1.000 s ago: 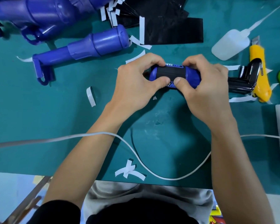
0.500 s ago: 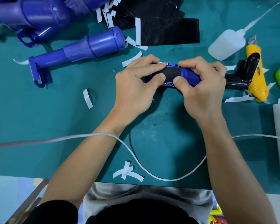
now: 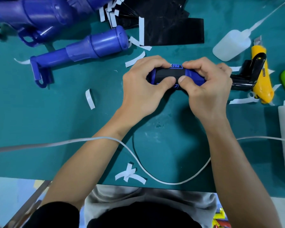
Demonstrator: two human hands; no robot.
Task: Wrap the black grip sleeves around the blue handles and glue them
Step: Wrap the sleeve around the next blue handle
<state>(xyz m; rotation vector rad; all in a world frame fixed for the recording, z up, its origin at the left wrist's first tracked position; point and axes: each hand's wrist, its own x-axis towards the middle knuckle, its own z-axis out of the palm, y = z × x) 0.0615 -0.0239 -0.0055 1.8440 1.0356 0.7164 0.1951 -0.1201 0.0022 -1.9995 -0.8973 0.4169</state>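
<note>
Green mat — left grip and right grip curl round the blue handle, pressing its black sleeve.

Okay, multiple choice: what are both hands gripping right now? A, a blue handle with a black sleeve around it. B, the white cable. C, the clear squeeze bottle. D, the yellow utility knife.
A: the left hand and the right hand both curl round the blue handle, with both thumbs pressing on the black grip sleeve wrapped round its middle.
</note>
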